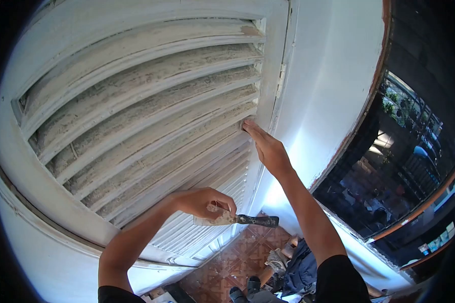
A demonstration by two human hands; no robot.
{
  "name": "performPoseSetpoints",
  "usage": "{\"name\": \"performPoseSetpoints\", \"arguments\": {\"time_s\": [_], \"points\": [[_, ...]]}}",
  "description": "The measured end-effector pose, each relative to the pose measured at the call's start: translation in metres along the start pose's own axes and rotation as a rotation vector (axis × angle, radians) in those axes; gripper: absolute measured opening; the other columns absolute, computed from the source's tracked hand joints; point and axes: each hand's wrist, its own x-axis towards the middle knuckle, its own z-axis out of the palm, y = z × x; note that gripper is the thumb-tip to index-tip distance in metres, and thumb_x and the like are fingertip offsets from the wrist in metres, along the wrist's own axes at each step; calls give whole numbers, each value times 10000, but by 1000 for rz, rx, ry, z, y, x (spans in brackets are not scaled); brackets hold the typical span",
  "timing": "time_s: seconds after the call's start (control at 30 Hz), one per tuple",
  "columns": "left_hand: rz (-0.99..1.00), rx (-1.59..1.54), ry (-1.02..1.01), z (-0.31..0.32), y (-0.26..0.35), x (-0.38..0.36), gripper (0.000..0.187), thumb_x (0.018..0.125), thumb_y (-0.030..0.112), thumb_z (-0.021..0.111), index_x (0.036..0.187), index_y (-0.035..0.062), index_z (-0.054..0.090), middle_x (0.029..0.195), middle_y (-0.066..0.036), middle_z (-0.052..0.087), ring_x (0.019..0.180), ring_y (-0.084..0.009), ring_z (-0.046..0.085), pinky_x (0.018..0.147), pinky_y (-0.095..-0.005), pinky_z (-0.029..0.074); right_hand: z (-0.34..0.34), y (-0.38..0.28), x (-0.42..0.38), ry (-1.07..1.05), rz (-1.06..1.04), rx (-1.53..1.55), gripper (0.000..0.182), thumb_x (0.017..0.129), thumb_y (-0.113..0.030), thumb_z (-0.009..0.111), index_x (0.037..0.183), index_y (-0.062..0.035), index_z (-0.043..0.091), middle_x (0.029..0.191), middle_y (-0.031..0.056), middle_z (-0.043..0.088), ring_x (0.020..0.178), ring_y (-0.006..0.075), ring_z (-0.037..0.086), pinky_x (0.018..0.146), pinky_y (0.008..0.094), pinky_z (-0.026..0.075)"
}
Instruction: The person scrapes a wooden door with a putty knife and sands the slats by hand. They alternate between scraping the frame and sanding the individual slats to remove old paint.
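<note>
A white louvered shutter door [275, 30] with dusty, worn slats fills the left and middle of the view. My right hand [269, 151] reaches to the slats' right end, fingers together, pressing a small grey-brown piece [243, 123] that looks like folded sandpaper against a slat. Lower down, my left hand [205, 203] is closed around the blade end of a putty knife [258, 220]. The knife's dark, paint-spotted handle points right. Its pale blade is partly covered by my fingers, and that hand is close to the lower slats.
A hinge [281, 80] joins the door to the white frame at right. Beyond it is a dark window [384, 166] with reflections. On the patterned tile floor [227, 257] below, dark cloth [301, 267] and other clutter lie near my feet.
</note>
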Motion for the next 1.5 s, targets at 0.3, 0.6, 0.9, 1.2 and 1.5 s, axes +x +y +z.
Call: {"name": "performPoseSetpoints", "arguments": {"time_s": [0.3, 0.6, 0.9, 1.2, 1.5], "points": [[47, -482, 1142, 130, 17, -119, 446, 880, 199, 706, 1255, 21, 544, 881, 12, 551, 781, -77, 497, 687, -255, 395, 16, 16, -2, 131, -42, 45, 522, 860, 120, 530, 1344, -68, 581, 1403, 121, 573, 1314, 265, 539, 1060, 372, 506], [686, 91, 1624, 157, 142, -220, 176, 993, 243, 480, 987, 69, 455, 834, -38, 431, 712, -136, 386, 726, -307, 345, 6, 15, 3, 67, -151, -142, 469, 864, 51, 613, 1320, -55, 606, 1398, 99, 581, 1323, 244, 534, 1025, 350, 530], [112, 1285, 1470, 58, 242, -216, 644, 1023, 534, 263, 1111, 31, 655, 1356, -225, 579, 1410, -385, 400, 1180, -536, 227, -10, 7, 16, 19, -288, -219, 473, 850, 16, 619, 1320, -22, 587, 1353, 112, 608, 1244, 271, 598, 929, 381, 533], [-288, 1980, 1165, 27, 248, -212, 622, 1035, 491, 230, 1103, 120, 725, 1328, -122, 636, 1383, -328, 468, 1194, -524, 233, 15, 18, 10, 178, -208, -106, 482, 875, 55, 565, 1345, -48, 577, 1363, 121, 598, 1254, 291, 585, 980, 393, 545], [-319, 2043, 1168, 26, 247, -213, 667, 1051, 513, 170, 1119, 99, 689, 1324, -115, 642, 1365, -325, 490, 1154, -496, 305, 25, 19, 2, 203, -164, -79, 528, 872, 60, 603, 1373, -101, 557, 1408, 88, 575, 1285, 237, 567, 912, 354, 595]]}}
